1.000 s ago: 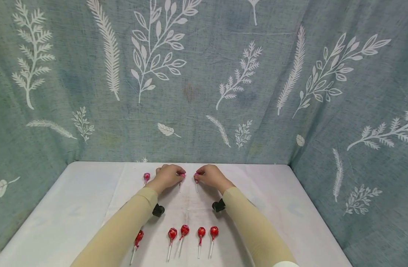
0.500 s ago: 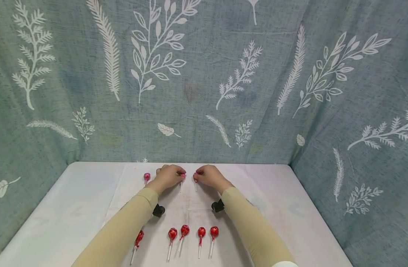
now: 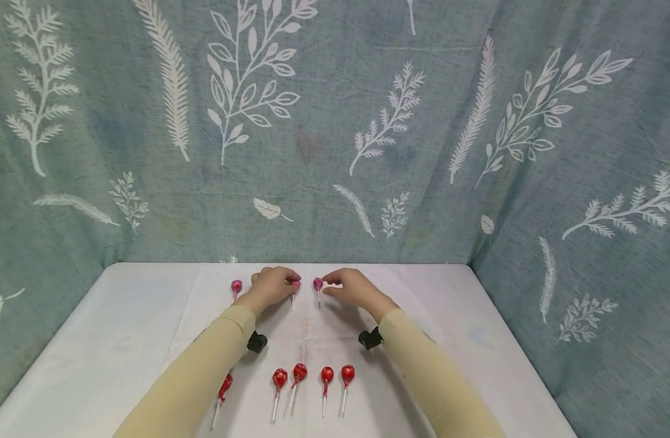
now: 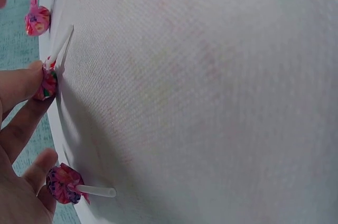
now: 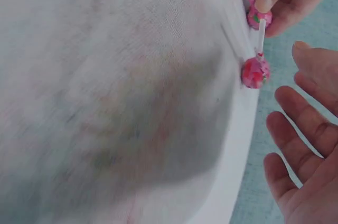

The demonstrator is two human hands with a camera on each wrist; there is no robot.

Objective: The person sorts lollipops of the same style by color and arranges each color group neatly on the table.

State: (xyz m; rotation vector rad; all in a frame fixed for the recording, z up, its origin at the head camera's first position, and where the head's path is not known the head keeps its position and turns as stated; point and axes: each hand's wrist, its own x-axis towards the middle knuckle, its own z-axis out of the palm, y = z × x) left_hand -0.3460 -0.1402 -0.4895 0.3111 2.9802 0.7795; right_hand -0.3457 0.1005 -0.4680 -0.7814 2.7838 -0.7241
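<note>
Near the back edge of the table, my left hand (image 3: 271, 286) pinches the wrapped head of a pink lollipop (image 4: 48, 84) between thumb and finger, its white stick pointing toward me. My right hand (image 3: 353, 288) has its fingers spread, just right of a second pink lollipop (image 3: 318, 283). In the right wrist view this lollipop lies apart from the fingers, with nothing in that hand. A third pink lollipop (image 3: 236, 286) lies left of my left hand, its head near the hand's other fingers in the left wrist view.
Several red lollipops lie spaced across the front of the white-covered table (image 3: 455, 340), including a red lollipop (image 3: 225, 384) beside my left sleeve and another red lollipop (image 3: 348, 373) toward the right. A patterned green-blue curtain (image 3: 324, 213) hangs behind and at the sides.
My right hand has let go of the second pink lollipop and drawn slightly right, its fingers parting. The left hand keeps its pinch. The head view has shifted slightly.
</note>
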